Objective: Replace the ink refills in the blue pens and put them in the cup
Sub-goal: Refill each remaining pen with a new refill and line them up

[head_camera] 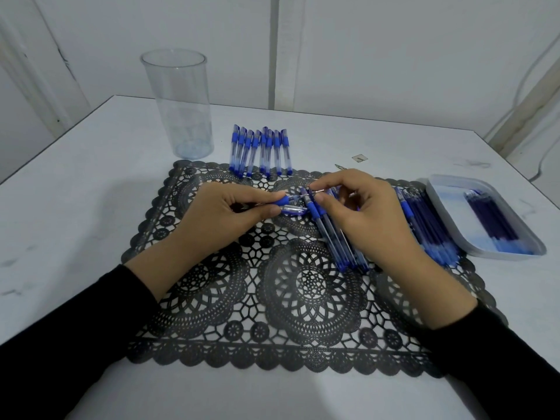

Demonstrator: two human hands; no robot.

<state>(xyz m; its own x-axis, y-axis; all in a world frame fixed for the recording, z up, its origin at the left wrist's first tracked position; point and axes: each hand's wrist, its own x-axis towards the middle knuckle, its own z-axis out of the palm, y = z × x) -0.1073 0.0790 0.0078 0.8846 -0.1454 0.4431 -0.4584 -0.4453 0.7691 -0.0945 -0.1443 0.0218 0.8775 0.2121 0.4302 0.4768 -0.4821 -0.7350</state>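
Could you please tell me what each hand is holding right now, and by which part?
The left hand grips a pen by its blue grip section; the right hand pinches the thin refill sticking out of it.

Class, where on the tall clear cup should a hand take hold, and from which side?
Probably round its mid wall, approached from the near side: the cup stands upright, tall and round, and capped pens lie just right of it.

A black openwork lace placemat (272, 313) is laid flat on a white table (75, 192), which is scuffed with grey marks. A small square tab (359, 158) is noted on the tabletop just beyond the mat. A pale cable (515, 95) is seen running down the wall (394, 40) at right.
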